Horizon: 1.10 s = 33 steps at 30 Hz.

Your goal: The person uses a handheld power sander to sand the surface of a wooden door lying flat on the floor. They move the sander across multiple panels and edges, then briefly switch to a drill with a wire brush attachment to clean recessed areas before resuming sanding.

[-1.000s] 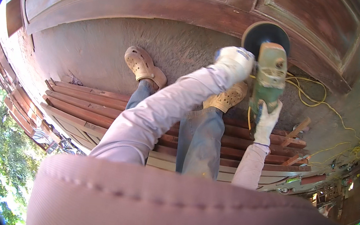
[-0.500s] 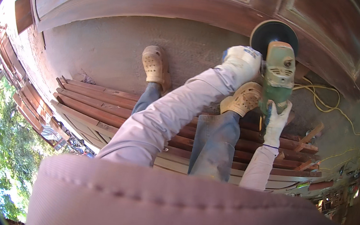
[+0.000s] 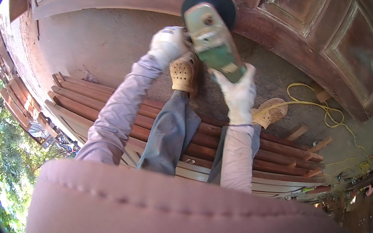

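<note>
A green angle grinder (image 3: 214,41) with a round dark disc (image 3: 216,4) is held between my two gloved hands. My left hand (image 3: 168,44), in a white glove, is closed at the tool's head, seemingly round a side handle that it mostly hides. Around the rear of the grinder's body, my right hand (image 3: 239,93) is wrapped, also in a white glove. The disc overlaps the lower edge of a brown panelled wooden door (image 3: 163,3); whether it touches the wood I cannot tell.
Several reddish-brown wooden bars (image 3: 202,139) lie behind my feet in tan clogs (image 3: 183,76). A yellow power cord (image 3: 336,111) loops over the floor on the right. Small wood pieces (image 3: 297,132) lie near the bars' right ends. Trees (image 3: 1,149) show at the left.
Both hands have swung the grinder left along the door, and it now tilts with its disc toward the upper left. My feet have shifted, with one clog now below the tool.
</note>
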{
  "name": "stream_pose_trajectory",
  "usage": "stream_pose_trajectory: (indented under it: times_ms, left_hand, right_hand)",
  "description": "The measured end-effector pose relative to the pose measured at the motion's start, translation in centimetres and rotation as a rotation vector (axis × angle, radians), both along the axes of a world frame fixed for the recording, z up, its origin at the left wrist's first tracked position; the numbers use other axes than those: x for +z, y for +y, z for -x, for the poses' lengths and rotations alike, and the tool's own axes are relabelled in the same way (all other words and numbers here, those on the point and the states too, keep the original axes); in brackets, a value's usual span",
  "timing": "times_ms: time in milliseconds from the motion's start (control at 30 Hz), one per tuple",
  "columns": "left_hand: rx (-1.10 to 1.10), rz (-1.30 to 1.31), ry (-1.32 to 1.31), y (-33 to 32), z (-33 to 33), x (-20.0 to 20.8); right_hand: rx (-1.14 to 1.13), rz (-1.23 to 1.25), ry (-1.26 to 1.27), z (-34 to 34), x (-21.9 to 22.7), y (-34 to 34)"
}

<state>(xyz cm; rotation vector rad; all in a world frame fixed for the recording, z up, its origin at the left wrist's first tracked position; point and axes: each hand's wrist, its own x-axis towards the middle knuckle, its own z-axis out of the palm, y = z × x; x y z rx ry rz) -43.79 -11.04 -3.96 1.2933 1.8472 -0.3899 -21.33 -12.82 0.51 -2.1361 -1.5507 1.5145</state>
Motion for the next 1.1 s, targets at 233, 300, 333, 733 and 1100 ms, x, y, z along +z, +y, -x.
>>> stream_pose_trajectory:
  times_ms: [233, 300, 333, 733, 1100]
  left_hand:
    - [0.115, 0.032, 0.020, 0.4, 2.9, -0.4]
    - [0.072, -0.041, 0.023, 0.4, 0.7, -0.8]
    - [0.064, 0.002, 0.000, 1.1, -0.7, -0.3]
    - [-0.080, 0.205, -0.149, 6.4, -13.4, 1.2]
    - [-0.296, 0.233, -0.240, 9.8, -19.4, 3.1]
  right_hand:
    - [0.161, -0.091, -0.137, 2.9, -0.7, 1.5]
    - [0.027, -0.040, -0.023, 0.6, -0.6, 1.7]
    - [0.007, -0.024, -0.040, -0.8, -0.7, 1.6]
    - [-0.231, 0.010, 0.005, -12.2, 0.9, 0.9]
    - [-0.518, -0.058, 0.127, -16.1, 0.7, -2.6]
